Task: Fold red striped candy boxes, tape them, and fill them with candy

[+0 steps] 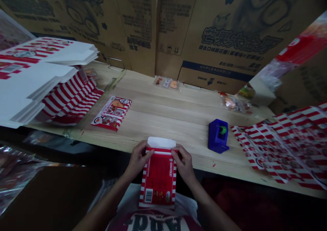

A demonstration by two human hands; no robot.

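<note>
Right in front of the person's shirt [153,219], the left hand [138,158] and the right hand [184,164] hold a red and white striped paper box [158,180]. The hands are apart, one on each side of the box near its top, and they pinch it with the thumbs on its red face. A white paper flap [161,142] sticks up at the top of the box. The box tilts up just over the edge of a wood table [163,122]. On the table to the right sits a blue tape holder [218,135], and just past it lies a wide spread of flat striped sheets [286,145]. To the left lies a shut red and white box [111,113], and beside it are tall piles of flat white and striped boxes [38,81]. At the back, small clear packs [166,82] lie by big brown cartons [230,30]; the light is dim, but the packs may hold sweets
</note>
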